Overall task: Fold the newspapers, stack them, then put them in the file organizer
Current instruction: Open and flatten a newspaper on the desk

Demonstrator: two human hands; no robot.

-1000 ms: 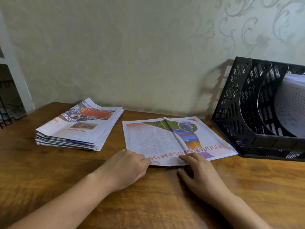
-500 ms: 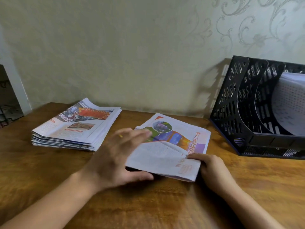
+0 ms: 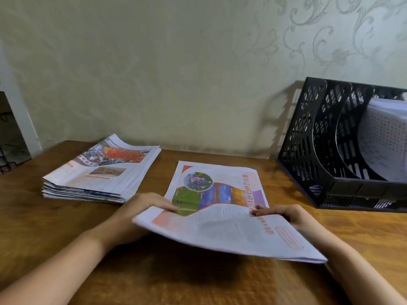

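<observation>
A colourful newspaper lies in the middle of the wooden table, its far half flat and its near half lifted off the wood. My left hand grips the lifted half at its left edge. My right hand holds the same half at its right edge, fingers on top of the paper. A stack of folded newspapers rests at the back left. The black mesh file organizer stands at the right by the wall, with white papers in a rear slot.
A patterned wall runs close behind the table. A white door frame and a dark opening show at the far left. Bare wood lies in front of my arms and between the stack and the newspaper.
The newspaper was turned a quarter turn on the table. Both hands then took its near half and raised it off the wood.
</observation>
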